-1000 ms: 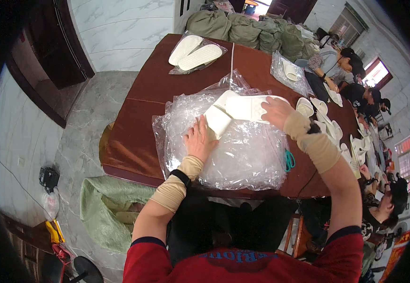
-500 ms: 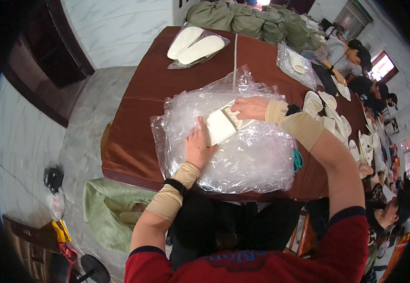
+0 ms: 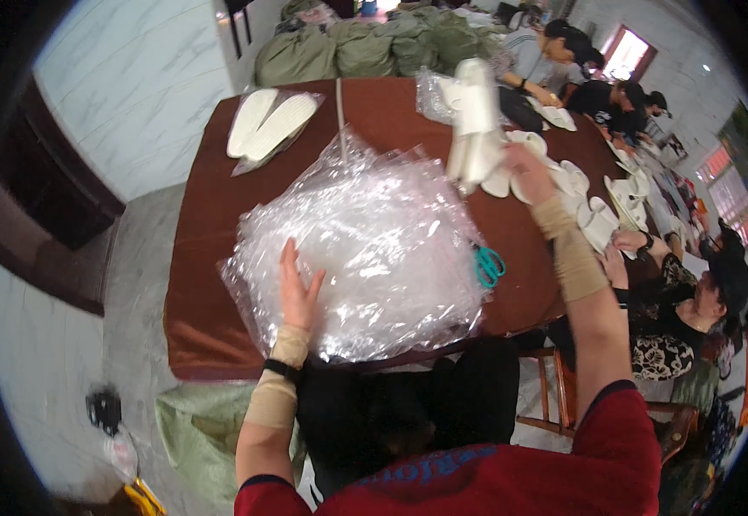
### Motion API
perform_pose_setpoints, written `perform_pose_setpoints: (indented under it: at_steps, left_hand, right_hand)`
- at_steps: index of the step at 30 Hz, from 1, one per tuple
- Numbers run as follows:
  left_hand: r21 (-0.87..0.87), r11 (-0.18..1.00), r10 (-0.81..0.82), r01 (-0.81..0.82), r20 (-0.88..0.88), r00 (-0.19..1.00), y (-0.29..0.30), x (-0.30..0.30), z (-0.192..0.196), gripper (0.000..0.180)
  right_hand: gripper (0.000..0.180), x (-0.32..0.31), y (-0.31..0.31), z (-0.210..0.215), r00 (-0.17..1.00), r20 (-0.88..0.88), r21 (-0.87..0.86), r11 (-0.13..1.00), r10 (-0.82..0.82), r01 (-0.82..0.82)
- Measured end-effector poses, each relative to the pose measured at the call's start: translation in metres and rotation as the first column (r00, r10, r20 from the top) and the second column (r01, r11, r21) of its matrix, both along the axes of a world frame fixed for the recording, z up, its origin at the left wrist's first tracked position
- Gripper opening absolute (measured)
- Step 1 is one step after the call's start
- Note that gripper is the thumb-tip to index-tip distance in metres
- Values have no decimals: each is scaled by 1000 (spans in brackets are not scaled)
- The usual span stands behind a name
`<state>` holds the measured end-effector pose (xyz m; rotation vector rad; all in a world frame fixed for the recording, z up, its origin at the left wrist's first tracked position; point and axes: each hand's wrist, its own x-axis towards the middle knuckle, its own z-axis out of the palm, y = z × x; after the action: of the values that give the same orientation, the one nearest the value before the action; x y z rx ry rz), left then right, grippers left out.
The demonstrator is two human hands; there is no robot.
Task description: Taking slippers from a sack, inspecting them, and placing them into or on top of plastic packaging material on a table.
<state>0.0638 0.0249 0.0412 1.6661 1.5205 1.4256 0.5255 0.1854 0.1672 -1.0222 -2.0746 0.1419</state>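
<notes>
Slippers, white, in right hand; blurred, exact count unclear. One bagged pair of white slippers, soles up, far left on table. One heap of clear plastic bags, many sheets, layers not countable. One pair of teal scissors. Loose white slippers on right side, several, overlapping, no firm count. At least three co-workers along right side.

Right hand: arm stretched forward and right, raised beyond the heap's right edge, fingers closed around the near part of the slippers; finger detail blurred. Left hand: over near-left part of the heap, fingers extended, thumb spread away, grasping nothing; whether the palm touches plastic, cannot tell. Tan sleeves cover both wrists; black band on left one.

Heap sits on brown cloth-covered table, in front of the person. Scissors lie at heap's right edge, handles showing. Held slippers block part of another clear bag behind them and overlap the loose slippers in view. Dark item lies just right of that bag. Green sacks line the far end; one pale green sack stands on floor, near left, partly under table edge.
</notes>
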Motion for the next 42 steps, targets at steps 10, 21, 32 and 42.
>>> perform_pose_setpoints:
  at_steps: [10,21,32,42]
  left_hand:
    - [161,987,62,-14,-298,952,-21,-16,21,58]
    - [-73,991,-59,114,523,850,-66,-93,21,39]
    - [-411,603,549,-684,-408,730,-395,-261,-206,23]
    - [-813,159,300,-561,-501,812,-409,-155,-323,64]
  right_hand:
    - [54,-181,-150,-20,757,637,-53,988,145,-144]
    - [61,-184,-135,-125,742,608,-345,936,281,-72]
    - [60,-201,-125,-150,668,708,-252,966,229,-65]
    - [61,-171,-116,-142,592,791,-149,987,156,-60]
